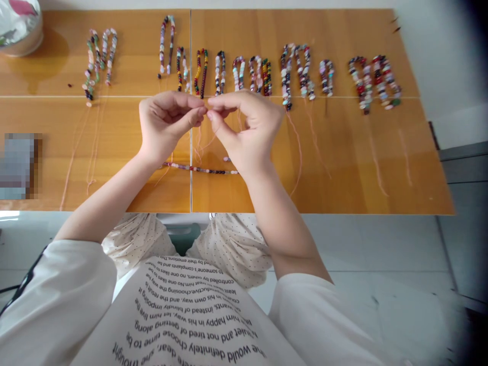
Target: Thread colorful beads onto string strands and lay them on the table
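My left hand (168,119) and my right hand (247,122) meet above the middle of the table, thumb and forefinger of each pinched together, fingertips almost touching. What they pinch is too small to make out. Thin orange thread (199,145) shows just below the fingertips. Under my wrists, a strung row of small dark, red and pink beads (190,168) lies across the table, its right end hidden by my right forearm. Behind my hands lie a red, yellow and green bead loop (201,71) and a dark and pale bead loop (220,71).
More bead loops lie along the back of the wooden table (343,152), at left (101,56) and right (373,81), several trailing orange threads toward me. A white tub (23,30) stands at the back left corner. A blurred grey rectangle (17,165) lies at the left edge.
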The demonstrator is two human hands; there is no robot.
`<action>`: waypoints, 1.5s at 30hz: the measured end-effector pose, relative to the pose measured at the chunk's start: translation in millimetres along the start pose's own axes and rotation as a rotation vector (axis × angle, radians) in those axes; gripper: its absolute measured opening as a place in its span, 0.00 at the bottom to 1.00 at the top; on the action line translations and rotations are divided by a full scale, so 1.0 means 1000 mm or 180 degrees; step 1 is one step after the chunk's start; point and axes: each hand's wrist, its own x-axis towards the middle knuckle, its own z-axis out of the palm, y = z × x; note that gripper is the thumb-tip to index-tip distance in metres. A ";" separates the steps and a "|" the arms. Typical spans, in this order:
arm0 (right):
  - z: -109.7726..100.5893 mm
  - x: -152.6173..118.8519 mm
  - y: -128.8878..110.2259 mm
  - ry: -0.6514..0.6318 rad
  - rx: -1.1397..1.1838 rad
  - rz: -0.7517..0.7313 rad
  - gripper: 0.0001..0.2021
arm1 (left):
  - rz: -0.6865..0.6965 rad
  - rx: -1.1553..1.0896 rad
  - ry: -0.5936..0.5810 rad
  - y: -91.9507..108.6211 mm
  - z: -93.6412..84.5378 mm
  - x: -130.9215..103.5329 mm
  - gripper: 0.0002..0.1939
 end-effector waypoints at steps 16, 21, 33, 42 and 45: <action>0.012 0.002 0.007 0.0047 0.1153 0.0318 0.21 | -0.0041 -0.0105 -0.0158 -0.002 0.000 0.002 0.17; 0.011 0.003 0.008 -0.0053 0.1059 0.0417 0.24 | -0.0092 -0.0042 -0.0351 -0.006 0.000 0.002 0.19; 0.011 0.003 0.014 -0.0327 0.0992 0.0429 0.26 | -0.0234 -0.0118 -0.0326 -0.004 0.002 0.000 0.20; 0.011 0.003 0.015 -0.0175 0.1077 0.0473 0.26 | -0.0157 -0.0285 -0.0263 -0.008 0.001 0.000 0.18; 0.013 0.004 0.018 -0.0105 0.1424 0.0623 0.25 | -0.0166 -0.0225 -0.0278 -0.008 0.001 0.000 0.18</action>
